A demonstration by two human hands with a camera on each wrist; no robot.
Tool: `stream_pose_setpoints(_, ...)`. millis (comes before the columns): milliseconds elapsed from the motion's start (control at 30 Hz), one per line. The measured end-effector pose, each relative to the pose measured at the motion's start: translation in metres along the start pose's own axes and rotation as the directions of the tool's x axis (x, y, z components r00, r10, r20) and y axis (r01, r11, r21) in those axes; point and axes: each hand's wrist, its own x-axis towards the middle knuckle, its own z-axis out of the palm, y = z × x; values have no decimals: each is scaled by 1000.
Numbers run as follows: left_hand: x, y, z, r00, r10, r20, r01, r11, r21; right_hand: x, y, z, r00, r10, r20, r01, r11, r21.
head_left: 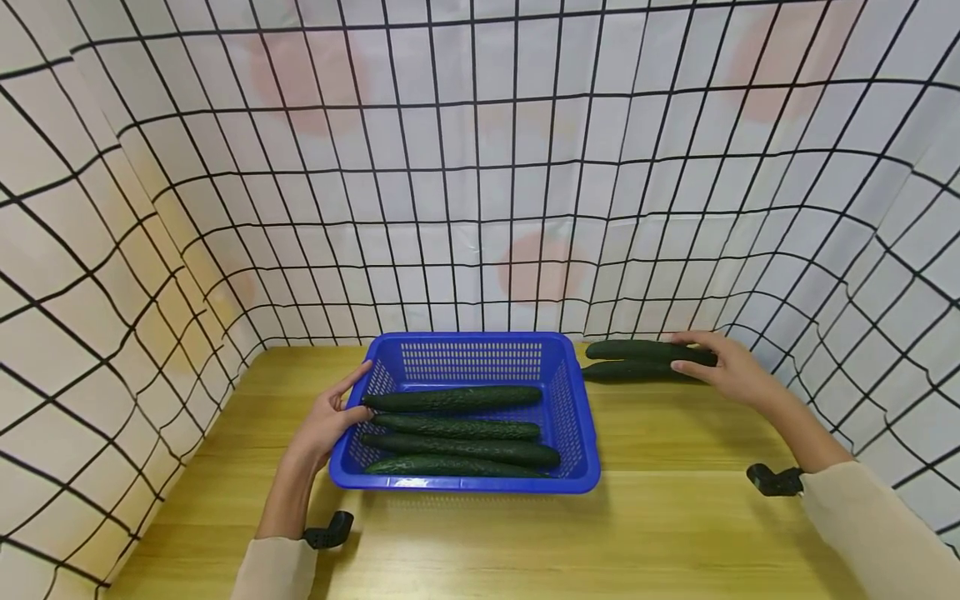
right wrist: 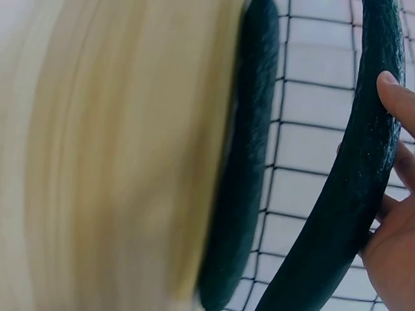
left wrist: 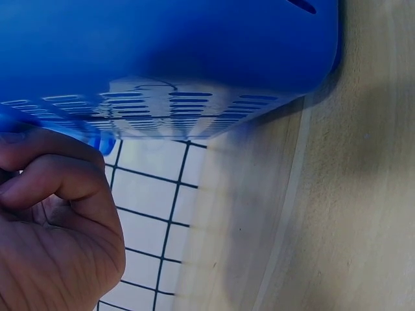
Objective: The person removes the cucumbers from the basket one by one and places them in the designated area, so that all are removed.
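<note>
A blue plastic basket (head_left: 588, 442) with slotted walls stands on the wooden table, several dark green cucumbers (head_left: 465, 451) lying side by side in it. My left hand (head_left: 322, 427) grips its left rim, thumb over the edge. In the left wrist view its curled fingers (left wrist: 71, 175) show beside the basket's slotted side. Right of the basket, my right hand (head_left: 735, 372) holds a cucumber (head_left: 630, 350) near its right end. The right wrist view shows the thumb on one side of this cucumber (right wrist: 343, 175), fingers on the other. A second cucumber (head_left: 622, 372) lies just in front of it on the table.
Behind the table and along both sides rises a white cloth backdrop (head_left: 450, 200) with a black grid and faint coloured spots. The wooden table top (head_left: 660, 533) extends in front of the basket. A small black device (head_left: 330, 531) is strapped to each wrist.
</note>
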Motion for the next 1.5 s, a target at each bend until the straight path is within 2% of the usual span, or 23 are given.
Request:
stream_pose_setpoints(233,-1,1,0,1000,-5,-8,5,1000,-3,1,29,13,997,-80,-5,80,996,-47)
stream_pose_setpoints(467,2,2,0,1000,-10,3,10,1000,-18,3,42,27,998,-25,58,26,1000,-17)
stream_pose_setpoints(600,2,1,-1,1000,-9,8,10,999,-35,6,47,36,996,-24,82,26,999,-26)
stream_pose_setpoints(833,3,1,-1,1000,-2,-5,2,1000,-29,11,50,51,995,-42,92,45,998,-37)
stream_pose_setpoints(1067,4,-2,-1,1000,-1,-17,1,1000,-12,7,51,58,993,5,120,-1,999,-37)
stream_pose_setpoints(1300,3,-1,-2,1000,5,6,-5,999,-40,9,51,61,994,-10,110,15,999,-50)
stream_pose_setpoints(1500,1,2,-2,1000,10,22,-9,999,-39,13,42,59,997,-15,76,19,999,-44)
